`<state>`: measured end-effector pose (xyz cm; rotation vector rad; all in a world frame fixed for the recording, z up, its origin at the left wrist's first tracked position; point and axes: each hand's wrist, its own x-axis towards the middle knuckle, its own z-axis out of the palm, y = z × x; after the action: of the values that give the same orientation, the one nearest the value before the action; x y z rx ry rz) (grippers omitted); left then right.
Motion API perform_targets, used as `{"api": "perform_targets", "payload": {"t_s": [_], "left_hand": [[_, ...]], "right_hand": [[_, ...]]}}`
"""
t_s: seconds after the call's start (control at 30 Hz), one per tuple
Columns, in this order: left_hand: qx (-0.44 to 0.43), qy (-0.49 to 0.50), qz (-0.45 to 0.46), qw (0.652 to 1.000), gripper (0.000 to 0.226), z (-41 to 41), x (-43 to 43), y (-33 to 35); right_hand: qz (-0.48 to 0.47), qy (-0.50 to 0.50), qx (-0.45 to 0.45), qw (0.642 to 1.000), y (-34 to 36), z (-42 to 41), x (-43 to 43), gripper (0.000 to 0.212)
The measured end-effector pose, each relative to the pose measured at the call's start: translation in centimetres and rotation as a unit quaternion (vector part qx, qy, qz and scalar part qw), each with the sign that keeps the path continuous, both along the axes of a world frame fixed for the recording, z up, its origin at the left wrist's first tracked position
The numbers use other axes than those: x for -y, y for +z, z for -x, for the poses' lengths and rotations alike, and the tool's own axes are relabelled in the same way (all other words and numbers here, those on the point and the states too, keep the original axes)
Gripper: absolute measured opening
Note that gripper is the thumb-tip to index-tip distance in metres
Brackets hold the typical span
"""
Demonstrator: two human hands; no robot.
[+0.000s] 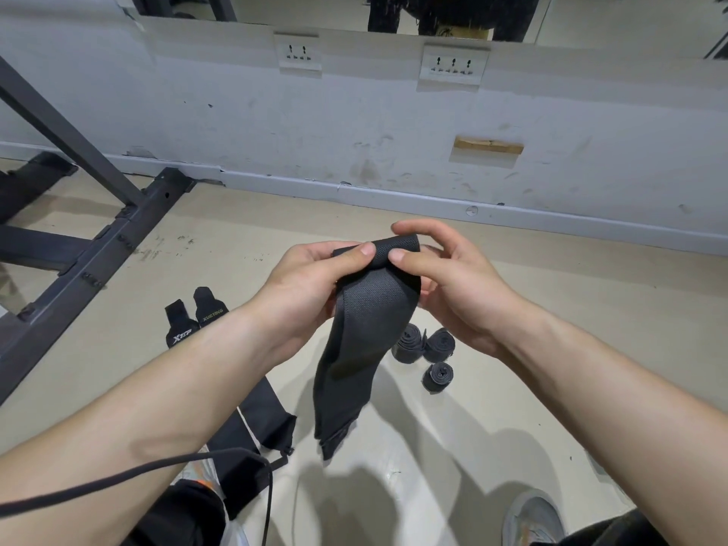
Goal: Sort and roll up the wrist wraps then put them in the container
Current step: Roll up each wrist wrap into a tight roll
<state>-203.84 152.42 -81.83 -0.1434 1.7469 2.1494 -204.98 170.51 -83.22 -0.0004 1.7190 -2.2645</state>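
Wrap [366, 329] in mid-air over the floor [512, 309], top end folded over and pinched under both thumbs: left grip [307, 285] and right grip [453, 277] both closed on that fold, long tail dangling slack below. Looks light, soft and limp, with a grippy woven face, so likely needs steady tension to roll tight; best taken at the folded end, thumbs on top, fingers behind, feeding the tail in evenly. Below, three finished rolls [439, 344] on the floor, two flat wraps [179, 325] further left; container not surely in view.
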Motion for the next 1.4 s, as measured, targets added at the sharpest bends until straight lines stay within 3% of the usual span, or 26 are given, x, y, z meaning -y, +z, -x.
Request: {"api": "perform_targets", "payload": {"t_s": [0.07,0.23,0.53,0.7,0.9,1.03,1.17,1.4], "left_hand": [[0.001,0.002,-0.006,1.0,0.03,0.1,0.1,0.0],[0.017,0.083,-0.045,0.995,0.029,-0.1,-0.8,-1.1],[-0.066,0.092,0.093,0.989,0.029,-1.3,-1.6,-2.3],[-0.087,0.079,0.13,0.984,0.027,-1.2,-1.3,-2.0],[-0.02,0.104,0.053,0.993,0.034,-0.4,-0.6,-1.7],[-0.004,0.083,0.038,0.996,0.034,0.0,-0.1,-1.7],[-0.023,0.063,0.056,0.996,0.023,-0.1,-0.1,-1.6],[-0.02,0.06,0.056,0.996,0.029,-0.4,-0.5,-1.5]], "right_hand": [[-0.022,0.016,0.024,0.999,-0.2,-0.2,0.3,0.022],[-0.018,0.034,0.056,0.998,-1.7,-1.1,1.6,0.045],[-0.035,0.019,0.091,0.995,-2.2,-1.4,1.8,0.066],[-0.08,-0.009,0.034,0.996,-1.5,-1.5,1.8,0.041],[-0.104,-0.014,0.01,0.994,-1.3,-1.2,1.6,0.026],[-0.133,-0.004,-0.026,0.991,-1.3,-1.2,1.5,0.023],[-0.167,0.012,-0.048,0.985,-1.1,-1.1,1.4,0.035],[-0.162,0.017,-0.07,0.984,-1.4,-0.7,0.9,0.025]]}}
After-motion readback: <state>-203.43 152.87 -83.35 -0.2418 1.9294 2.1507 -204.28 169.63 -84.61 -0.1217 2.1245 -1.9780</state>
